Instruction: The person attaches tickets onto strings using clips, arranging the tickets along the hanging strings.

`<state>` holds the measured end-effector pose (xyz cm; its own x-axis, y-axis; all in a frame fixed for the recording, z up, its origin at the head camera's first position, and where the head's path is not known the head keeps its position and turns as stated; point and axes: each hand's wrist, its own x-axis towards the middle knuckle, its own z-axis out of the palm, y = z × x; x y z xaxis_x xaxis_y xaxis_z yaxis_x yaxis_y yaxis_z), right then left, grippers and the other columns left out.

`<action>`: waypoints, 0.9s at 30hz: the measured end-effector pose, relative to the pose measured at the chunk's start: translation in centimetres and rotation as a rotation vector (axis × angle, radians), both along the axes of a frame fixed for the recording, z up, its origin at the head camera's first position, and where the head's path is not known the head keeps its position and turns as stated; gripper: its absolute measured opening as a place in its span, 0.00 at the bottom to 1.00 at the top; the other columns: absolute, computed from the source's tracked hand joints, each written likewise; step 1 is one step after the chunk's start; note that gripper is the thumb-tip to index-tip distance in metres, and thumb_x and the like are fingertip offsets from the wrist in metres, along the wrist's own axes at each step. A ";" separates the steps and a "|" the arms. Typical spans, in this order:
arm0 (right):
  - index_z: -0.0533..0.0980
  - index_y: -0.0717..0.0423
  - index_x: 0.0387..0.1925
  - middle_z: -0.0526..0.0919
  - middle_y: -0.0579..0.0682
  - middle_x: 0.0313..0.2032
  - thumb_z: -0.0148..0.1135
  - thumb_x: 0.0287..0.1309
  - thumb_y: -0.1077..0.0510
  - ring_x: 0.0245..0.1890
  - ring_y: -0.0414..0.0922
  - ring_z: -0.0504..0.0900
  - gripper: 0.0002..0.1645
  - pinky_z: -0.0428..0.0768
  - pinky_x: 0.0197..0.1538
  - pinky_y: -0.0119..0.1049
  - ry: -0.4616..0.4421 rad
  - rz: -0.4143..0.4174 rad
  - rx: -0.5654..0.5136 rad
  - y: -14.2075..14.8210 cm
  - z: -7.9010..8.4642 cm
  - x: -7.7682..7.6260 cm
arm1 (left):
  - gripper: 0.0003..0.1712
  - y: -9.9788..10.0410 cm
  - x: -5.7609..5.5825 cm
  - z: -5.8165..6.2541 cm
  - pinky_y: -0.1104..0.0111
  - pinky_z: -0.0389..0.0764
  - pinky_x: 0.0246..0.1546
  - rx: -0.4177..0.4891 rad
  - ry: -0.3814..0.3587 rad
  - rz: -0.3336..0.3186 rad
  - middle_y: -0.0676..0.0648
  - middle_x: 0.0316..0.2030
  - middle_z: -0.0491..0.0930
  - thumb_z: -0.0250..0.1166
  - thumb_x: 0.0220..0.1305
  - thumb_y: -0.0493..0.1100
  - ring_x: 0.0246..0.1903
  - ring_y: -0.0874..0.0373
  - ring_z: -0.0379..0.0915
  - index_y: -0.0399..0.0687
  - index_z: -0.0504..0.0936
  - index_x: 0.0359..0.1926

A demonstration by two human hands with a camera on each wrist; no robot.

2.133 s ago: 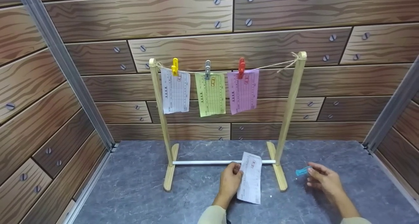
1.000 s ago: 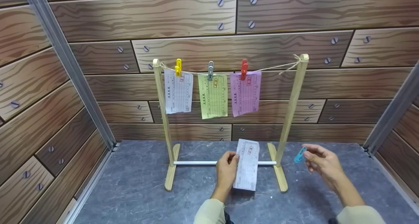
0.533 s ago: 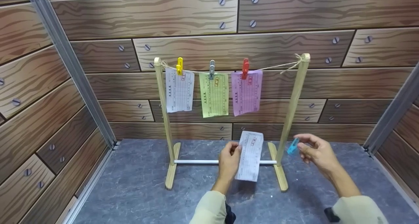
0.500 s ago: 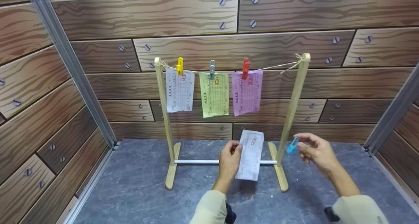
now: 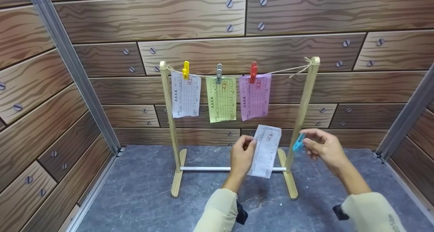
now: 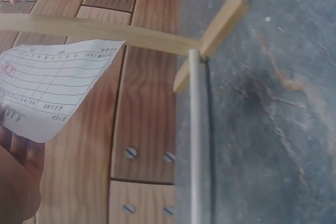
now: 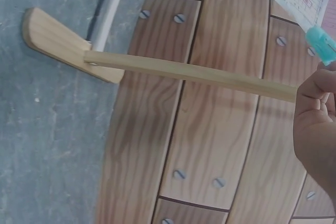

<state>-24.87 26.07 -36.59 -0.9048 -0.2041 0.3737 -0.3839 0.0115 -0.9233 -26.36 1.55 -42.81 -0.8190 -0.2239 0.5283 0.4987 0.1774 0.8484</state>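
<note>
My left hand (image 5: pixel 242 155) pinches the left edge of a white printed slip of paper (image 5: pixel 266 152), lifted off the table and tilted. To its right, my right hand (image 5: pixel 323 147) pinches a blue clothespin (image 5: pixel 298 142) between thumb and fingers. Above them a string (image 5: pixel 284 70) runs between two wooden posts. On it hang a white slip (image 5: pixel 185 98) under a yellow clothespin (image 5: pixel 185 70), a green slip (image 5: pixel 222 101) under a grey clothespin (image 5: pixel 219 73) and a pink slip (image 5: pixel 255 98) under a red clothespin (image 5: pixel 253 72). The left wrist view shows the held slip (image 6: pixel 58 82) curving.
The stand's right post (image 5: pixel 305 106) rises close to the blue clothespin. A white rod (image 5: pixel 203 168) joins the wooden feet (image 5: pixel 176 177) low above the grey marbled table (image 5: pixel 135 191). Wood-patterned panels (image 5: pixel 190 15) close off the back and sides.
Both hands have risen from near the table, the left carrying the white slip up and slightly right. My right hand has lifted the blue clothespin and brought it left, closer to the slip.
</note>
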 end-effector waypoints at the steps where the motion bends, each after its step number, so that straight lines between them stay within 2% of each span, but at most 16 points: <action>1: 0.68 0.79 0.50 0.74 0.52 0.23 0.58 0.61 0.68 0.18 0.40 0.72 0.20 0.70 0.16 0.28 0.005 -0.003 0.006 -0.1 0.3 0.0 | 0.02 0.1 0.0 0.3 0.72 0.69 0.23 0.003 0.011 -0.004 0.57 0.22 0.73 0.64 0.60 0.39 0.21 0.64 0.67 0.46 0.81 0.30; 7: 0.68 0.78 0.50 0.75 0.54 0.24 0.58 0.61 0.67 0.18 0.40 0.73 0.20 0.71 0.17 0.28 0.033 -0.004 0.030 -0.3 1.9 -0.2 | 0.03 0.4 -0.2 1.9 0.72 0.71 0.23 0.017 0.066 -0.032 0.55 0.23 0.76 0.66 0.59 0.39 0.22 0.64 0.68 0.45 0.82 0.30; 13: 0.69 0.77 0.51 0.77 0.53 0.24 0.58 0.61 0.67 0.18 0.43 0.74 0.19 0.71 0.16 0.30 0.062 0.004 0.047 -0.6 3.7 0.0 | 0.03 0.8 -0.3 3.6 0.72 0.69 0.23 0.030 0.088 -0.033 0.49 0.23 0.78 0.66 0.59 0.37 0.22 0.62 0.68 0.41 0.82 0.31; 21: 0.72 0.70 0.53 0.77 0.56 0.29 0.60 0.61 0.65 0.19 0.42 0.74 0.19 0.72 0.17 0.32 0.096 -0.004 0.118 -1.0 5.6 0.0 | 0.02 0.4 1.9 8.3 0.73 0.69 0.24 0.053 0.111 -0.062 0.42 0.24 0.77 0.64 0.58 0.31 0.23 0.59 0.68 0.33 0.80 0.31; 27: 0.73 0.70 0.51 0.78 0.60 0.29 0.60 0.59 0.68 0.18 0.44 0.74 0.17 0.73 0.17 0.34 0.146 -0.017 0.109 -1.4 7.2 -0.2 | 0.02 0.4 1.9 10.0 0.73 0.69 0.25 0.087 0.126 -0.085 0.40 0.25 0.77 0.63 0.57 0.28 0.24 0.57 0.68 0.32 0.79 0.33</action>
